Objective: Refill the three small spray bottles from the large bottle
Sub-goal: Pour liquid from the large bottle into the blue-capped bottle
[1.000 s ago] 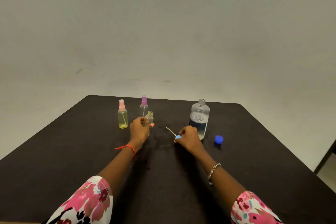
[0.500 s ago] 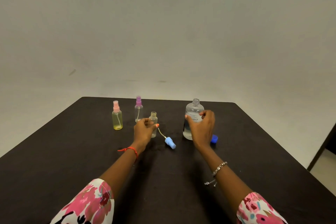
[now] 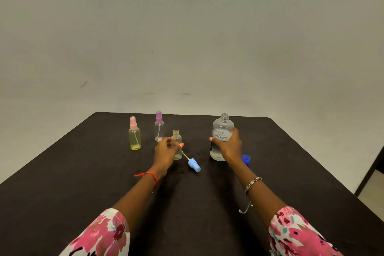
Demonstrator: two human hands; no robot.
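Note:
On the dark table (image 3: 62,172) my left hand (image 3: 166,150) grips a small clear spray bottle (image 3: 176,137) that stands upright with its neck uncovered. Its light blue spray head (image 3: 194,164) lies on the table just to the right, its dip tube pointing toward the bottle. My right hand (image 3: 229,147) is wrapped around the large clear bottle (image 3: 222,129), which stands uncapped and holds some clear liquid. Further left stand a yellow bottle with a pink spray head (image 3: 134,134) and a clear bottle with a purple spray head (image 3: 159,127), both capped.
The large bottle's blue cap (image 3: 246,159) lies on the table just right of my right wrist. A plain wall rises behind the table. The table's right edge drops to a floor (image 3: 372,195) at the far right.
My right hand let go of the blue spray head, which now lies on the table, and moved right to grasp the large bottle. My left hand kept hold of the small bottle.

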